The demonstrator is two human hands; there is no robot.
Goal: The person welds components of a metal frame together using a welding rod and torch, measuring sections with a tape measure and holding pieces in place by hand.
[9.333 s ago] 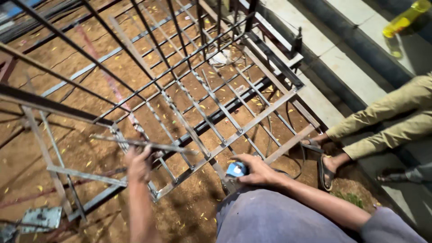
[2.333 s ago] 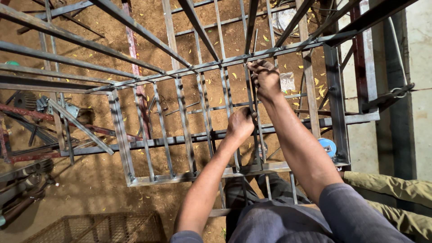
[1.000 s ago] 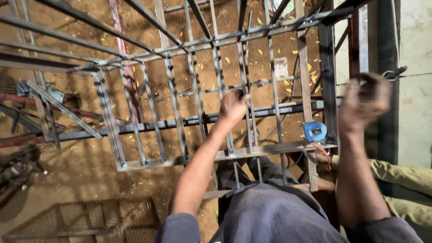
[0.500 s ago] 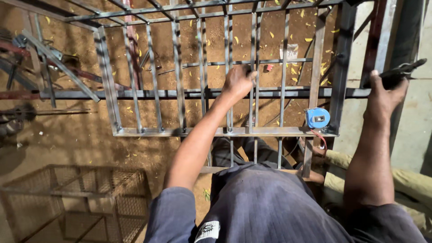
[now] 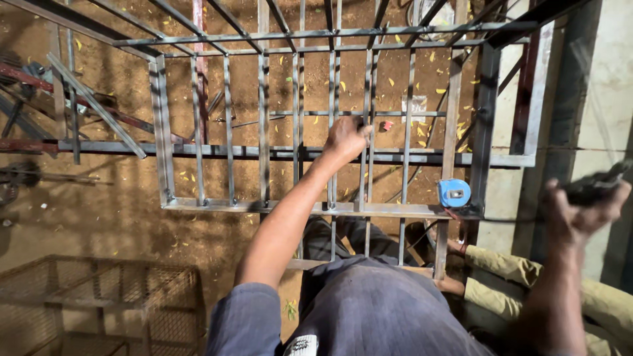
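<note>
A metal grille frame [image 5: 264, 206] of grey bars stands in front of me over bare earth. My left hand [image 5: 346, 137] grips one of its upright bars near the middle. Out at the right edge, my right hand [image 5: 580, 211] is blurred and closed around a dark tool [image 5: 597, 186]. A blue tape measure [image 5: 454, 193] rests on the frame's lower rail, between the two hands.
A wire mesh cage [image 5: 99, 303] sits at the lower left. Loose steel bars and red rods [image 5: 79, 112] lie on the ground at left. Another person's legs in tan trousers [image 5: 508, 283] are under the frame at right, by a concrete step [image 5: 613, 79].
My right hand has come off the frame's right post and swung out to the right, holding the dark tool. The left hand keeps its grip on the bar.
</note>
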